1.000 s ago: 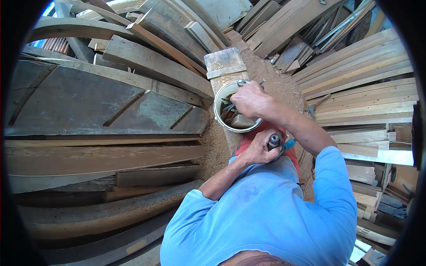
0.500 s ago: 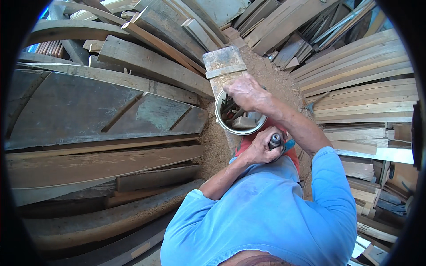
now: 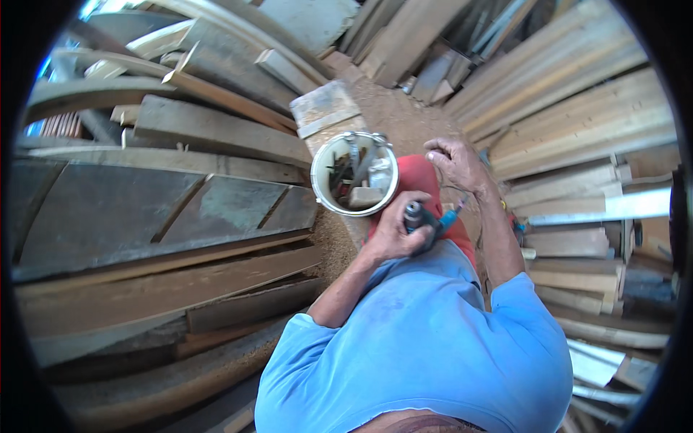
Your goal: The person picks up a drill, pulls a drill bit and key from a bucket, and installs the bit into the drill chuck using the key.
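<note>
My left hand [image 3: 393, 232] is closed around a black and teal power drill [image 3: 424, 222], held close to my body over the red cloth on my thigh. Its round dark chuck faces up. To the right of the bucket, my right hand [image 3: 460, 167] is raised with bent fingers drawn together; anything inside them is hidden. A round white bucket [image 3: 317, 189] stands in front of me, left of both hands. In it lie a wood block [image 3: 366, 196], metal tools and other small pieces too jumbled to name.
Beyond the bucket extends a narrow wooden board [image 3: 328, 108] with a crosspiece. Stacked planks [image 3: 216, 130] crowd the left, next to a large dark slotted panel [image 3: 115, 209]. More timber [image 3: 577, 137] is piled on the right. Sawdust [image 3: 404, 115] covers the floor.
My right hand has come out of the bucket and moved right. The drill stays in my left hand. The view has shifted, so the bucket appears farther left.
</note>
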{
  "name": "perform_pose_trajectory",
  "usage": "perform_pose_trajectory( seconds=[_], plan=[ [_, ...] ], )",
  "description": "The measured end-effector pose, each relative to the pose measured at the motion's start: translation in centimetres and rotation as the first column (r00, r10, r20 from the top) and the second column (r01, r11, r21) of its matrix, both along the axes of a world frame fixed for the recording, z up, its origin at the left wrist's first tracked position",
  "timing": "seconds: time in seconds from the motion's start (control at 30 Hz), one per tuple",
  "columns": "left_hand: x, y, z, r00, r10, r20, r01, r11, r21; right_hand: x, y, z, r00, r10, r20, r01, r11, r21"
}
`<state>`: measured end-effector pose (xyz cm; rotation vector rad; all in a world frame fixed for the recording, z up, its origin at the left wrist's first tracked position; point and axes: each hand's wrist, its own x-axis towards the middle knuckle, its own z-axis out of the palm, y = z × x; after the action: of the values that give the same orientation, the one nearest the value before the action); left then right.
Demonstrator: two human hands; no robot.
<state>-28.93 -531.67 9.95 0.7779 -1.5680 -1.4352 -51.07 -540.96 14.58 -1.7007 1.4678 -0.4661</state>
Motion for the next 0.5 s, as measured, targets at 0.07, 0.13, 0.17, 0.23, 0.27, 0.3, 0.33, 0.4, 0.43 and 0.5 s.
perform_pose_trajectory(
  seconds=[0.07,0.13,0.17,0.23,0.27,0.3,0.33,0.4,0.43,0.5],
  plan=[
    [-0.1,0.1,-0.6,1.000,-0.010,0.011,0.010,0.998,0.056,-2.1,2.4,-2.1,0.974,0.014,0.226,-0.052,0.985,0.166],
    [-0.1,-0.1,-1.7,0.998,-0.062,0.016,0.061,0.995,0.076,-2.9,6.6,-3.5,0.865,-0.005,0.502,-0.157,0.947,0.280],
    [-0.2,-0.1,-1.7,0.995,-0.065,0.069,0.064,0.998,0.022,-2.6,8.2,-3.5,0.870,0.042,0.492,-0.185,0.951,0.246],
    [-0.4,-0.2,-0.6,0.982,-0.067,0.177,0.083,0.993,-0.086,-1.2,10.8,-3.3,0.875,0.127,0.467,-0.235,0.955,0.180],
    [-0.5,-0.2,-0.2,0.965,-0.088,0.245,0.127,0.981,-0.146,-0.8,11.7,-3.5,0.888,0.121,0.443,-0.215,0.962,0.169],
    [-0.4,-0.1,-0.1,0.955,-0.069,0.289,0.123,0.977,-0.173,-0.4,12.3,-4.1,0.900,0.115,0.421,-0.197,0.967,0.158],
    [-0.2,-0.1,0.0,0.942,-0.047,0.332,0.119,0.972,-0.200,0.0,12.8,-4.3,0.911,0.109,0.398,-0.180,0.973,0.147],
    [0.0,-0.1,1.1,0.916,0.003,0.402,0.091,0.972,-0.215,0.5,13.3,-3.7,0.913,0.054,0.403,-0.098,0.991,0.089],
    [0.1,0.1,1.1,0.905,0.029,0.423,0.073,0.972,-0.223,0.7,13.6,-3.6,0.913,0.023,0.407,-0.053,0.997,0.063],
    [0.3,0.9,0.9,0.882,0.090,0.463,0.030,0.969,-0.244,1.1,14.3,-4.1,0.938,0.018,0.346,-0.013,1.000,-0.017]
  ],
)
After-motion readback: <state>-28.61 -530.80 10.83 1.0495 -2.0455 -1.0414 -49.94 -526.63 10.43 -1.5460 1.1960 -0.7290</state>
